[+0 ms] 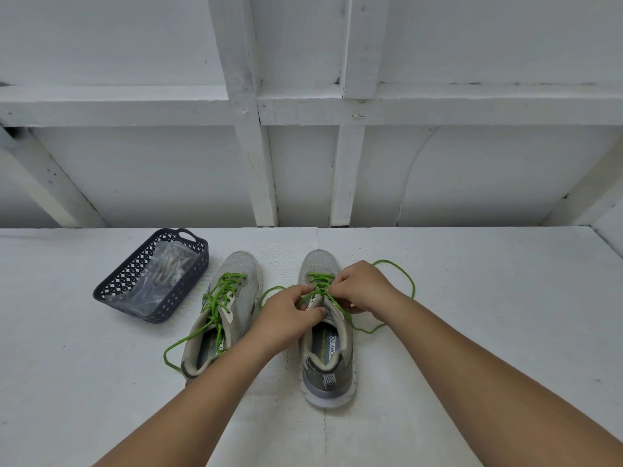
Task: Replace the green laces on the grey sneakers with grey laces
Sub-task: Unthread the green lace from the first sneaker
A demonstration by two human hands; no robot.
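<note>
Green lace (401,276) looks thin, soft and floppy. Left hand (290,316) and right hand (362,288) both pinch it at the right sneaker's (325,358) eyelets, a good spot to pull.

I am reaching both bare forearms forward from the bottom corners of the view, and they are converging toward the middle. My left hand (290,316) is lying knuckles up, its fingers curling down and inward, the fingertips pinching at a green lace (397,267). My right hand (362,286) is sitting just beyond and to the right of it, wrist slightly raised, fingers bending tightly under the palm and gripping the same lace. The two hands are nearly touching at the fingertips; the thumbs are hidden.
</note>
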